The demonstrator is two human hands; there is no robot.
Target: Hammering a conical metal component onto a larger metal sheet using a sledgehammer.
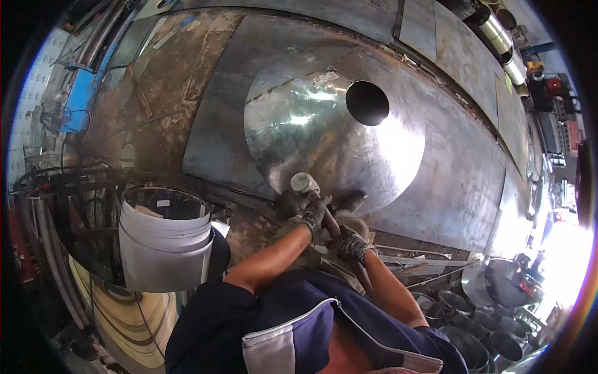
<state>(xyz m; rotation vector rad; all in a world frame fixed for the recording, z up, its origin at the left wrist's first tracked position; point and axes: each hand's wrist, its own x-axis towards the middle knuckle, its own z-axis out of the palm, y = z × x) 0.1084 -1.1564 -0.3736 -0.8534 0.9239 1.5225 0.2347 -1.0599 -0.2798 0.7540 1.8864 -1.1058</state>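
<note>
My left hand [314, 214], in a grey knit glove, is closed around the handle of a sledgehammer [304, 182] just behind its pale rounded head. My right hand [355, 244], gloved too, grips the same handle lower down, closer to my body. Past the hammer lies a large shiny sheet-metal cone [311, 134] with a dark round hole at its top and a seam running down its left side. The hammer head overlaps the cone's near edge in this view; whether they touch, I cannot tell. My shoes show partly on either side of the handle.
Flat steel plates [215, 146] lie under and around the cone. At my left stands a white bucket [165, 252] beside a curved reflective metal sheet [128, 327]. Metal rods [414, 258] and several dark round metal pieces [464, 343] lie at my right. Shiny cylinders [498, 37] stand far right.
</note>
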